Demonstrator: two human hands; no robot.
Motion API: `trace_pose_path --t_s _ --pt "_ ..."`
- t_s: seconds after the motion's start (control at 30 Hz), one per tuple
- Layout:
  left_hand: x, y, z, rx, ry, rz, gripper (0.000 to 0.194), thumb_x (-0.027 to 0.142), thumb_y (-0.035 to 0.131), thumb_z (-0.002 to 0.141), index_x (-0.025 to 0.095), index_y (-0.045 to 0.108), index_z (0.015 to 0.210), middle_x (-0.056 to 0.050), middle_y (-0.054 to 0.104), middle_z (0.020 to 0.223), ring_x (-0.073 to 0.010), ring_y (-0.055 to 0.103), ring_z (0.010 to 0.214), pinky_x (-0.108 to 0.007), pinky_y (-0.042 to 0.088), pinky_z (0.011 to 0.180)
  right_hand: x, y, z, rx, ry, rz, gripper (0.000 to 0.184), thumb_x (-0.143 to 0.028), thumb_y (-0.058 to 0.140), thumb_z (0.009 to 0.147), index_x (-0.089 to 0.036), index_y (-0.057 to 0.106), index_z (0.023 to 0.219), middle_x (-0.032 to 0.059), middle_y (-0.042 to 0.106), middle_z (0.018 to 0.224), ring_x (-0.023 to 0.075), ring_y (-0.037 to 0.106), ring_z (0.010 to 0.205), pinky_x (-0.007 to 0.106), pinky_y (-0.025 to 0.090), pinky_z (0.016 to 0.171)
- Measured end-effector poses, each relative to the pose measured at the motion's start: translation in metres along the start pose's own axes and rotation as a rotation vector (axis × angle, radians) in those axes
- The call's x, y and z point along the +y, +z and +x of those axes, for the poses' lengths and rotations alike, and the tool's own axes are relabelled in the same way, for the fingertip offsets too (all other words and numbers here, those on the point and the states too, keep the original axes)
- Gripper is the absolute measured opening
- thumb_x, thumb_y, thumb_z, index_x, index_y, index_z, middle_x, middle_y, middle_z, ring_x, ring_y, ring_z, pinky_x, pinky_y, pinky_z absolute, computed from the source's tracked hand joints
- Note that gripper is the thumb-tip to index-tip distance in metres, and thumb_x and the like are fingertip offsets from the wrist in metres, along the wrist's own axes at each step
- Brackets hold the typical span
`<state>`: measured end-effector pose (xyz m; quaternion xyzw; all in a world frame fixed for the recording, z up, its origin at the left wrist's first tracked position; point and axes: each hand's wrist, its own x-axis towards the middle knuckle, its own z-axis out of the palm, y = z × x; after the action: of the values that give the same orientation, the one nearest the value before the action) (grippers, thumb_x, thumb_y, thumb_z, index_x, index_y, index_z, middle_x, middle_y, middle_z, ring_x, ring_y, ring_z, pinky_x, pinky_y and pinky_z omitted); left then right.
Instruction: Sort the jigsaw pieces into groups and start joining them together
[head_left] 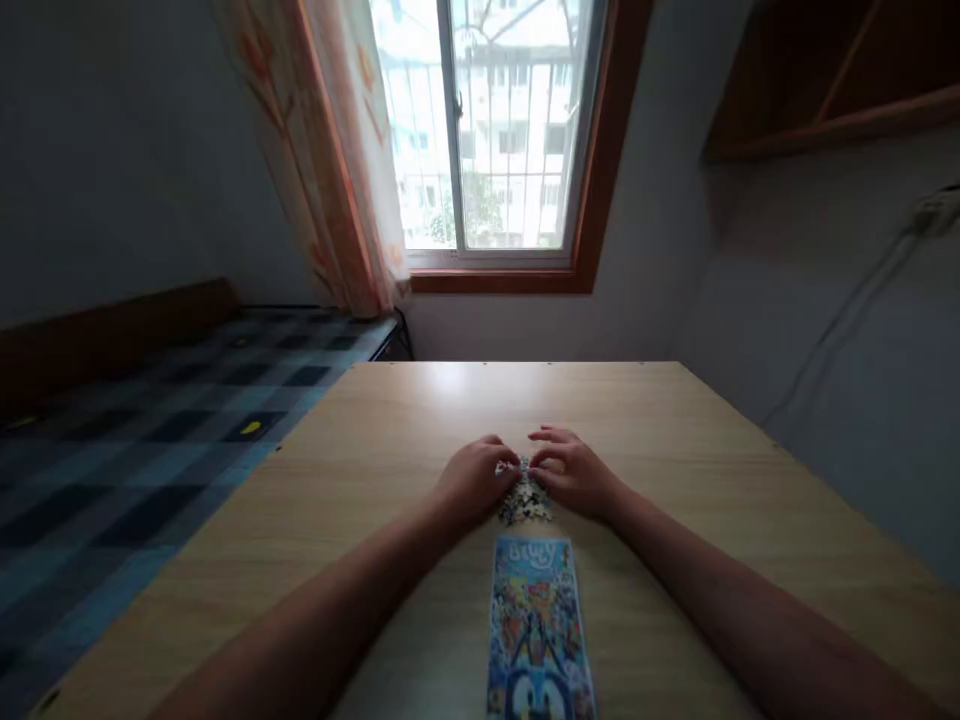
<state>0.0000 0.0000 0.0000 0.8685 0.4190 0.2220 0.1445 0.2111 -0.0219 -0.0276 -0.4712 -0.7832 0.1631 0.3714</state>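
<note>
A small heap of jigsaw puzzle pieces (527, 503) lies near the middle of the table, pale and mixed-coloured. At its left far side, my left hand (478, 482) has thumb and index finger curled together in a pinch on a puzzle piece, though the tiny piece is barely visible. Facing it from the right, my right hand (574, 474) pinches with thumb and index finger at the heap's far edge, its other fingers lifted. The fingertips of both hands nearly meet. Just nearer to me lies a colourful printed picture sheet (534, 610) with cartoon figures, untouched.
The light wooden table (360, 450) reaches toward the window (502, 140). A bed with a checked cover (195, 420) runs along the left, beside a patterned curtain (330, 150). On the right wall are a wooden shelf (847, 125) and a hanging cable (840, 315).
</note>
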Motion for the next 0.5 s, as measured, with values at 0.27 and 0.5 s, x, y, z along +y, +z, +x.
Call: trace_pose_path --t_s 0.27,0.5 --pt "-0.0007 -0.0015 0.0006 0.023 -0.014 -0.006 0.016 0.027 0.064 0.085 0.025 0.079 0.090 -0.002 0.070 0.094 -0.0152 0.063 0.077 -0.027 0.047 0.075 0.0089 -0.0012 0.0030 0.001 0.065 0.100 0.010 -0.027 0.067 0.083 -0.023 0.075 0.079 0.0088 0.067 0.127 0.0277 0.050 0.131 0.049 0.036 0.112" --pt "-0.0031 -0.0007 0.0019 0.055 0.001 -0.006 0.018 0.030 0.063 0.087 0.025 0.080 0.090 -0.002 0.071 0.093 -0.0146 0.063 0.076 -0.027 0.046 0.074 0.0035 -0.0003 0.0017 -0.013 -0.014 -0.008 0.014 -0.023 0.064 0.082 -0.025 0.076 0.089 0.0084 0.067 0.125 0.0272 0.051 0.130 0.050 0.037 0.111"
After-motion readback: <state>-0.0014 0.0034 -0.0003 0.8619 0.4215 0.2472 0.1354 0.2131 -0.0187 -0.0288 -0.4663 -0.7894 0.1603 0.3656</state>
